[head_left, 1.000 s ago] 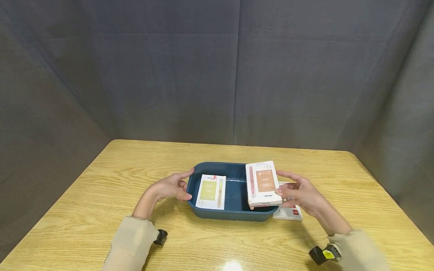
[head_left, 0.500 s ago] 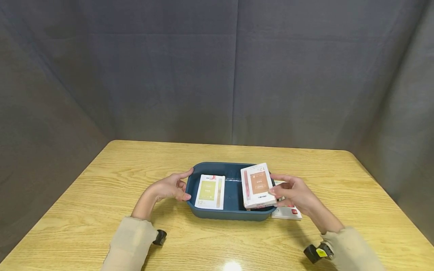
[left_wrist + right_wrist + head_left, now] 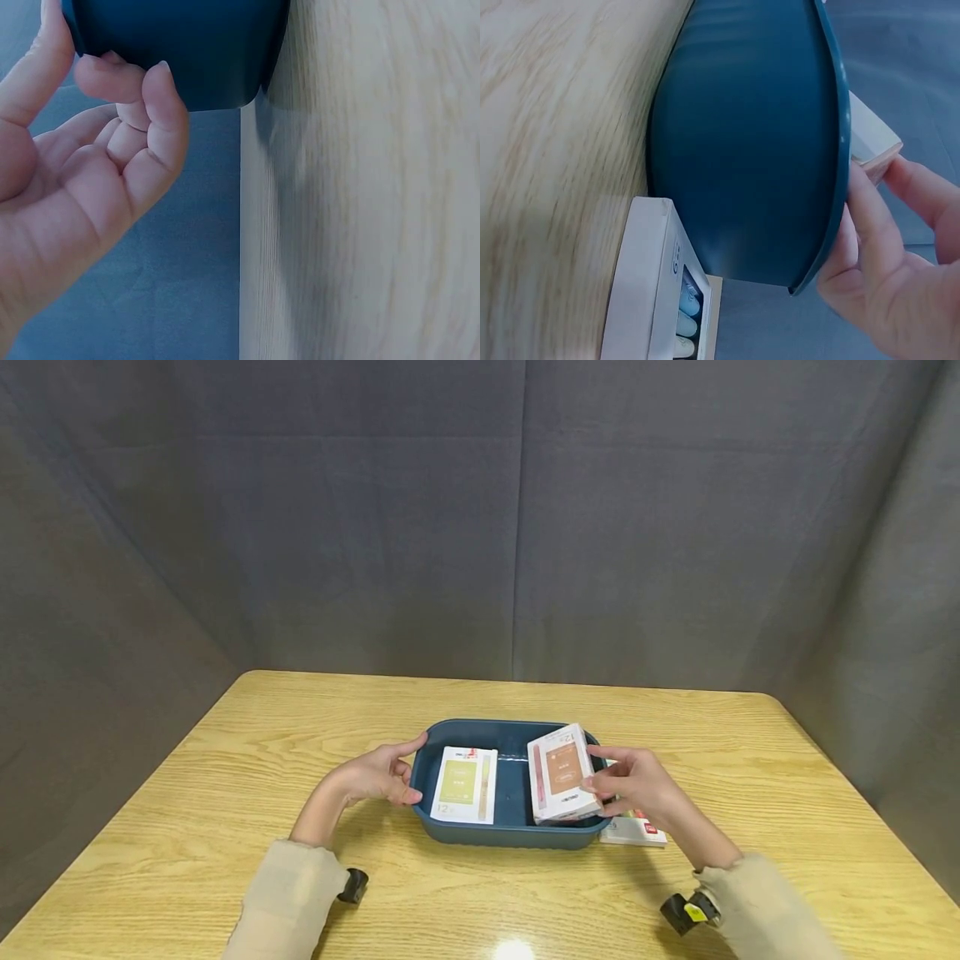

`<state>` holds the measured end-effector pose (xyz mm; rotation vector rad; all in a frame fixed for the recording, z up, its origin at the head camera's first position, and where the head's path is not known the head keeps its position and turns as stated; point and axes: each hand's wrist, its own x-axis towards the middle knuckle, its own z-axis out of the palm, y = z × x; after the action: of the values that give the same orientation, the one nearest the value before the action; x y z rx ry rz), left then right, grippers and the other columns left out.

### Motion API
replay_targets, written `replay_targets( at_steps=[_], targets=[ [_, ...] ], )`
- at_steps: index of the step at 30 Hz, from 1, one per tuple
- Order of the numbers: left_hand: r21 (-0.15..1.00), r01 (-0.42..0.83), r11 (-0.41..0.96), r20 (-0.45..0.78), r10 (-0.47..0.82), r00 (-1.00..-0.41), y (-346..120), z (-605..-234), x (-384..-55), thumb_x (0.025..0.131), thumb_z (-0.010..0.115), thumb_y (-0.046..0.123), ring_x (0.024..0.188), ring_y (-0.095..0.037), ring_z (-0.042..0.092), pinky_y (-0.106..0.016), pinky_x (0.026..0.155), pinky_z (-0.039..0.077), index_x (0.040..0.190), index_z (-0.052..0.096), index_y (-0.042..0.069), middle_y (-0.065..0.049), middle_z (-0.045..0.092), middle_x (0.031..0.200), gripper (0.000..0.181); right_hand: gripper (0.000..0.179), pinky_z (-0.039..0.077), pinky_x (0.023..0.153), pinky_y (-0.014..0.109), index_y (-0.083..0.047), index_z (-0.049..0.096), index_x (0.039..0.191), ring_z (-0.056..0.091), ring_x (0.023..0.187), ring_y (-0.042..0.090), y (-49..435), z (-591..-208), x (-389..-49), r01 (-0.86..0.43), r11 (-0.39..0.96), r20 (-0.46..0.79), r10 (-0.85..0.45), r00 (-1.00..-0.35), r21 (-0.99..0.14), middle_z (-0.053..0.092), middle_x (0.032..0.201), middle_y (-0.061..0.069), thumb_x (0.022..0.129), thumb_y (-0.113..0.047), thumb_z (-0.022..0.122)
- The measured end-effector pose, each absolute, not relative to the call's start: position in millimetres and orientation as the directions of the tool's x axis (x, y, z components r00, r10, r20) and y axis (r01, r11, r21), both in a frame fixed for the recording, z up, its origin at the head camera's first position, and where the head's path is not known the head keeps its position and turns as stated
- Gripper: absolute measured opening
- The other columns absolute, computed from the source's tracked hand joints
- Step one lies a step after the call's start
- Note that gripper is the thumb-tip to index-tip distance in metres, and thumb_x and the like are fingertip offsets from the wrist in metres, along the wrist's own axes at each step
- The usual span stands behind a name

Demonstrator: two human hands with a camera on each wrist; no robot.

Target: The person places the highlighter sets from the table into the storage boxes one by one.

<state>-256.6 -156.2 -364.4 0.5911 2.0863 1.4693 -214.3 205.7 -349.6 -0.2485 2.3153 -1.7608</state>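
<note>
A dark blue plastic bin (image 3: 511, 793) stands on the table. My left hand (image 3: 378, 774) grips its left end, thumb and forefinger at the rim; in the left wrist view, curled fingertips touch the outer wall (image 3: 187, 45). My right hand (image 3: 637, 785) pinches the right edge of a white pen box (image 3: 564, 774) with a brown panel and a pictured red pen. That box is tilted over the right part of the bin, its lower end inside the rim. A second white pen box (image 3: 465, 785), with a yellow-green panel, lies flat in the bin's left part.
Against the bin's right end, partly under my right hand, lies a white box (image 3: 633, 832) on the table. Its window shows pastel marker tips (image 3: 687, 322) in the right wrist view. Grey curtains (image 3: 360, 552) surround the wooden table (image 3: 300, 710).
My right hand has moved left with the brown-panelled pen box, bringing it farther over the bin and lower, tilted more. The left hand and the bin have barely moved.
</note>
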Motion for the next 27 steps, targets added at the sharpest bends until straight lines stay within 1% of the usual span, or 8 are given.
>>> replay_targets(
  at_steps=[6,11,16,22,27],
  targets=[
    [0.947,0.054,0.317,-0.163,0.615,-0.772,-157.0,-364.2,-256.8,0.073,0.071,-0.001,0.054,-0.015,0.044,-0.028,0.055,0.04,0.142,0.005,-0.001,-0.006,0.044,0.062,0.096,0.059,0.051,0.055,0.032,0.015,0.033,0.129,0.055,0.059,0.013,199.9,-348.2,-216.2,-0.027,0.334,-0.067,-0.267,-0.961,-0.942,0.058,0.07,0.007,0.081,-0.001,0.063],
    [0.951,0.047,0.306,-0.162,0.62,-0.767,-157.7,-365.3,-257.3,0.073,0.07,-0.001,0.054,-0.014,0.044,-0.028,0.055,0.04,0.142,0.004,0.0,-0.006,0.044,0.062,0.095,0.054,0.051,0.055,0.034,0.015,0.038,0.127,0.054,0.056,0.015,195.5,-348.8,-215.9,-0.073,0.404,-0.039,-0.264,-0.964,-0.912,0.059,0.069,0.008,0.081,-0.002,0.063],
    [0.955,0.041,0.293,-0.161,0.63,-0.759,-158.2,-366.3,-257.0,0.074,0.07,-0.001,0.054,-0.015,0.044,-0.028,0.055,0.04,0.142,0.003,0.0,-0.007,0.044,0.062,0.096,0.049,0.051,0.054,0.034,0.014,0.044,0.123,0.056,0.057,0.017,191.4,-350.2,-214.7,-0.107,0.47,-0.014,-0.248,-0.969,-0.876,0.059,0.072,0.009,0.08,-0.001,0.064],
    [0.952,0.052,0.302,-0.157,0.625,-0.764,-157.6,-365.7,-256.4,0.074,0.069,-0.001,0.054,-0.015,0.044,-0.029,0.056,0.041,0.142,0.004,-0.001,-0.006,0.043,0.062,0.094,0.047,0.051,0.052,0.033,0.013,0.046,0.121,0.057,0.058,0.017,188.2,-349.0,-213.2,-0.142,0.513,0.01,-0.25,-0.968,-0.847,0.059,0.074,0.01,0.08,0.0,0.063],
    [0.949,0.057,0.312,-0.158,0.622,-0.767,-157.2,-365.0,-256.1,0.075,0.068,-0.003,0.053,-0.014,0.044,-0.029,0.056,0.041,0.142,0.005,-0.001,-0.006,0.042,0.062,0.093,0.044,0.051,0.053,0.032,0.014,0.047,0.12,0.054,0.056,0.015,185.4,-348.4,-212.9,-0.159,0.526,0.017,-0.264,-0.964,-0.836,0.058,0.069,0.007,0.08,0.001,0.061]
  ],
)
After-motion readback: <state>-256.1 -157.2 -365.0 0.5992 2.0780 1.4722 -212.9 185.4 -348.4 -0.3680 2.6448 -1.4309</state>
